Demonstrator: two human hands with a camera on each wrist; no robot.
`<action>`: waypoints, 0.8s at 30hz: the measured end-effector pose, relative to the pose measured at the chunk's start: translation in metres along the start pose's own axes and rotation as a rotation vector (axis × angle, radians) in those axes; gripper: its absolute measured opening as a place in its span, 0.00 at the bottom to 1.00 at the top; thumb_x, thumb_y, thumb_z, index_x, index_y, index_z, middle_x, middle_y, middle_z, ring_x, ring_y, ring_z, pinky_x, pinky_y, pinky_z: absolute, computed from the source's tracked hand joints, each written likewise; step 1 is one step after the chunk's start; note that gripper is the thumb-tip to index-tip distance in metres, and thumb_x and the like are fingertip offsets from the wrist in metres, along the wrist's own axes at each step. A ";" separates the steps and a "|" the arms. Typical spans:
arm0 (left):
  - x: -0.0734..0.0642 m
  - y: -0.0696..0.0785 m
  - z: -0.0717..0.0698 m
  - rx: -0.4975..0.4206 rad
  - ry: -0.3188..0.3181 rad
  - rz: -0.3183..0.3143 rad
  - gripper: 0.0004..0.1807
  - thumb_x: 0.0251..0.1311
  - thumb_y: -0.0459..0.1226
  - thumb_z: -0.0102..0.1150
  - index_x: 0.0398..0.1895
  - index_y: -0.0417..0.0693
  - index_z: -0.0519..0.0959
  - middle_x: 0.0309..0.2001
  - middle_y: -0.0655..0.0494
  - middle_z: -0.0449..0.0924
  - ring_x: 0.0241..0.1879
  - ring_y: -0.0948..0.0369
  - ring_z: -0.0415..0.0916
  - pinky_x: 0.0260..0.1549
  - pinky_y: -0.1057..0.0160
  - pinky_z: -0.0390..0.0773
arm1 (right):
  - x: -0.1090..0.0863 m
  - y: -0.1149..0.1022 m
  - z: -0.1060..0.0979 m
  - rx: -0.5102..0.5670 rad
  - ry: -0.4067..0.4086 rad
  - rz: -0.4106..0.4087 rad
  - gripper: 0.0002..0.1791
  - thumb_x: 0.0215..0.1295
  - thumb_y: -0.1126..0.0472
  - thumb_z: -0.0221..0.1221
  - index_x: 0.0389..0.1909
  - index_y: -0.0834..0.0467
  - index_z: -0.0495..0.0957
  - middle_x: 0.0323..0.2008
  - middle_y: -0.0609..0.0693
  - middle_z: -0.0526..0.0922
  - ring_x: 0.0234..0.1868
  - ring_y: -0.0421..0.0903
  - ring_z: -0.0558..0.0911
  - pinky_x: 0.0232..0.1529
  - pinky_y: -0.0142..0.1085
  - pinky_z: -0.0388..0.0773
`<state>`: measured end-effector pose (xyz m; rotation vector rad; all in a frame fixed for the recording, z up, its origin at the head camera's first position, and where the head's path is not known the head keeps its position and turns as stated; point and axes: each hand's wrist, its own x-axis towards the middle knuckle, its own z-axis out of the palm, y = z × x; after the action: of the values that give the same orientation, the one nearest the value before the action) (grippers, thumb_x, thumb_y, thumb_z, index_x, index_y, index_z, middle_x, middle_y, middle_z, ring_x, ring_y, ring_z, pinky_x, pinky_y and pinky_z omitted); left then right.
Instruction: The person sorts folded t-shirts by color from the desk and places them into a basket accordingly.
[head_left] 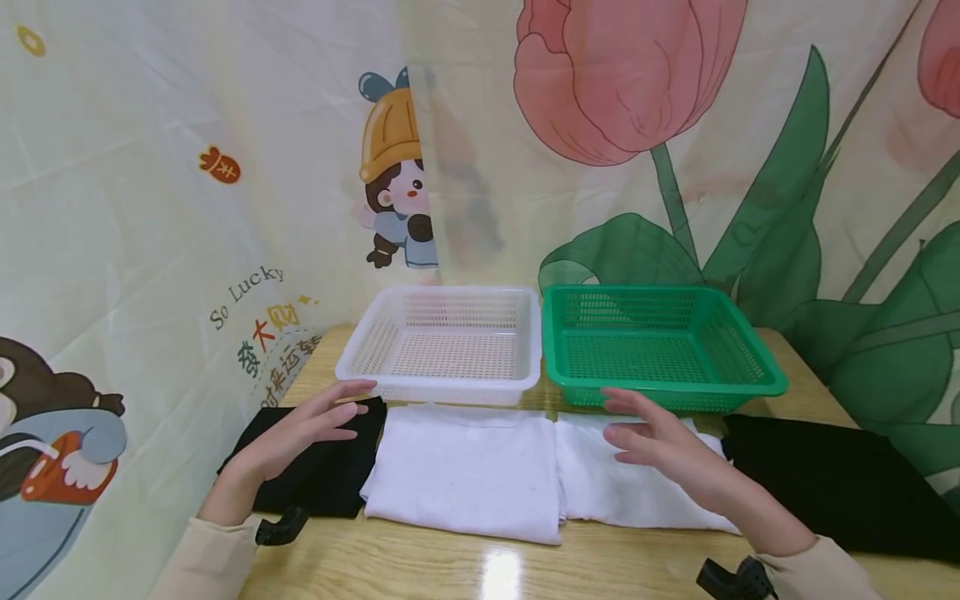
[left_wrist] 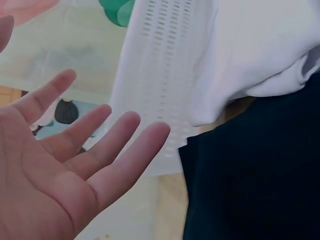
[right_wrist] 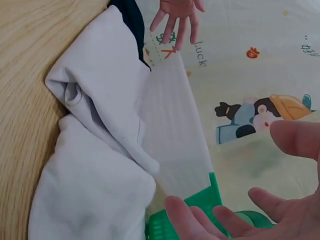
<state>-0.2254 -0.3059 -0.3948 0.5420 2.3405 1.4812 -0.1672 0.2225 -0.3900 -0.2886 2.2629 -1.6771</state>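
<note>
Four folded cloths lie in a row on the wooden table (head_left: 420, 567): a black one (head_left: 330, 475) at the left, two white ones (head_left: 465, 467) (head_left: 622, 492) in the middle, a black one (head_left: 832, 483) at the right. My left hand (head_left: 315, 421) hovers open over the left black cloth (left_wrist: 260, 185), fingers straight, holding nothing. Above the right white cloth (right_wrist: 95, 190), my right hand (head_left: 660, 437) is also open and empty. Behind the cloths stand a white basket (head_left: 442, 346) and a green basket (head_left: 660, 346), both empty.
A printed curtain (head_left: 187, 208) with cartoon figures and tulips hangs close behind and to the left of the table. The baskets stand side by side at the table's back. Bare wood (right_wrist: 25, 60) shows along the front edge.
</note>
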 end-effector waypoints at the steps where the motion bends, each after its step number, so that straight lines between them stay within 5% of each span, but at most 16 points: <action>1: 0.001 -0.001 0.001 -0.024 -0.010 -0.017 0.30 0.84 0.46 0.45 0.83 0.48 0.59 0.82 0.38 0.53 0.78 0.32 0.56 0.66 0.41 0.77 | 0.002 0.000 0.003 0.044 -0.016 0.006 0.42 0.80 0.50 0.60 0.84 0.56 0.51 0.80 0.65 0.55 0.76 0.69 0.65 0.63 0.54 0.81; 14: 0.014 -0.019 0.009 -0.266 -0.086 -0.225 0.37 0.84 0.52 0.45 0.86 0.50 0.48 0.83 0.33 0.45 0.77 0.33 0.58 0.61 0.43 0.81 | 0.024 0.009 0.036 0.450 -0.158 0.198 0.44 0.83 0.53 0.54 0.85 0.60 0.40 0.82 0.72 0.49 0.75 0.71 0.67 0.63 0.55 0.80; 24: 0.027 -0.023 0.020 -0.274 -0.066 -0.375 0.41 0.81 0.59 0.46 0.86 0.53 0.49 0.77 0.31 0.58 0.70 0.41 0.71 0.55 0.43 0.84 | 0.033 0.021 0.057 0.489 -0.161 0.269 0.45 0.80 0.56 0.54 0.84 0.62 0.38 0.77 0.73 0.54 0.71 0.69 0.72 0.62 0.61 0.80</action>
<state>-0.2433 -0.2868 -0.4258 0.0736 2.0039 1.5353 -0.1771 0.1668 -0.4293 -0.0030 1.6262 -1.9067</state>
